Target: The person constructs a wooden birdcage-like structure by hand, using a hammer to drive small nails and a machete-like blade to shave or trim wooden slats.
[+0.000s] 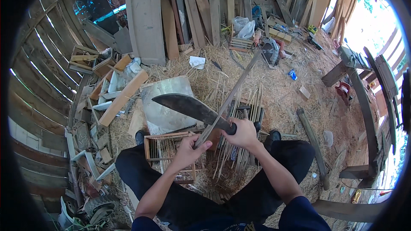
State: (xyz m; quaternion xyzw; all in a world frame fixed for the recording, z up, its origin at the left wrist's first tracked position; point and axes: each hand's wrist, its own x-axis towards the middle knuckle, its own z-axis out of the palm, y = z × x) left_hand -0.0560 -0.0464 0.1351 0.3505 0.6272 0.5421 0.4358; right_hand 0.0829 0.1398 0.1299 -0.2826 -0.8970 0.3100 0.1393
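The right hand [244,133] is clenched on the handle of a broad, dark, curved machete [188,107], blade pointing toward ten o'clock. The left hand [188,149] grasps a long pale bamboo strip [231,96], slanting to one o'clock, crossing the blade above a small wooden frame [165,154].

The right hand [244,133] grips the handle of a big dark machete [190,108] — its blade lies across a long bamboo strip [233,94]. The left hand [190,147] holds this strip's lower end, above a small wooden frame [167,143] on the straw floor [282,98].
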